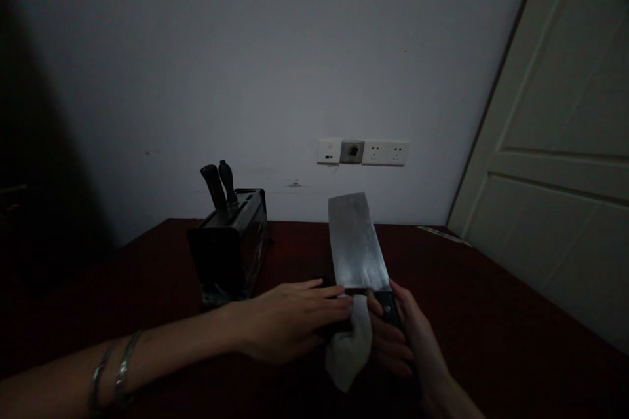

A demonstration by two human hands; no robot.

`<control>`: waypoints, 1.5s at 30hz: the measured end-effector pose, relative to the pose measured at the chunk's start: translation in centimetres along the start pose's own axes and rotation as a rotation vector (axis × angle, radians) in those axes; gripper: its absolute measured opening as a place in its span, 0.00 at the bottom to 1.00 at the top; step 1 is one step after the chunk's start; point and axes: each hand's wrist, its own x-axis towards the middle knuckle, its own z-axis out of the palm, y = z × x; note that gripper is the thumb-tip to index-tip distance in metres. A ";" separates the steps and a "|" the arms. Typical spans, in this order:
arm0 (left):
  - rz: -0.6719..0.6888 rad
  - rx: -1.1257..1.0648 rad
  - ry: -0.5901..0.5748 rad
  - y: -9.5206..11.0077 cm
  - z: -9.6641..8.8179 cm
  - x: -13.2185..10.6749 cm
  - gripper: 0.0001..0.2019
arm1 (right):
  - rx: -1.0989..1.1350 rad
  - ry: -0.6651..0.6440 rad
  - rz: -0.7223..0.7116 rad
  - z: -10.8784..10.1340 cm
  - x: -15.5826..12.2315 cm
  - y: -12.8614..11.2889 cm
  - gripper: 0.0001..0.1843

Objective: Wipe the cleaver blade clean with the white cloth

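Note:
A cleaver (356,242) with a broad, dull metal blade points away from me, its blade raised above the dark red table. My right hand (410,330) is closed around its black handle (390,309). From the left, my left hand (289,317) reaches across with fingers stretched close together, their tips at the base of the blade. A white cloth (350,353) hangs at those fingertips, between my two hands, and seems pinched by the left one. Its thumb side is partly hidden in the dim light.
On the left of the table (299,249) stands a black knife block (230,242) with two black-handled tools (216,184) in it. Behind the table is a wall with sockets and a switch (362,152). A thin strip (443,236) lies at the back right, near a pale door (555,190).

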 end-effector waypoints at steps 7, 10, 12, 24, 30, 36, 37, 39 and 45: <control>0.095 0.085 -0.097 1.1 1.7 -1.5 0.27 | -0.038 0.054 -0.098 -0.7 0.4 -1.0 0.21; 0.050 0.140 -0.095 0.3 3.6 -1.6 0.27 | -0.059 0.098 -0.133 -0.9 0.4 -1.2 0.20; -0.019 0.165 -0.079 -0.2 5.0 -1.4 0.29 | -0.082 0.135 -0.142 -0.8 0.5 -1.1 0.21; 0.054 -0.223 -0.191 1.4 6.9 2.1 0.41 | -0.181 0.319 -0.137 -1.7 1.0 -0.4 0.23; 0.090 -0.572 -0.262 0.0 5.5 3.2 0.31 | -0.223 0.303 -0.163 -1.4 1.1 0.0 0.21; -0.049 -0.792 -0.263 -2.1 5.8 2.9 0.21 | -0.276 0.284 -0.112 -1.0 1.3 0.9 0.22; -0.066 -0.810 -0.263 -2.3 5.9 2.8 0.22 | -0.290 0.284 -0.109 -0.8 1.3 1.1 0.22; -0.092 -0.834 -0.259 -2.7 6.2 2.7 0.22 | -0.335 0.295 -0.114 -0.4 1.5 1.4 0.22; -0.178 -0.959 -0.200 -3.1 7.1 2.5 0.19 | -0.478 0.373 -0.167 0.7 2.2 2.2 0.22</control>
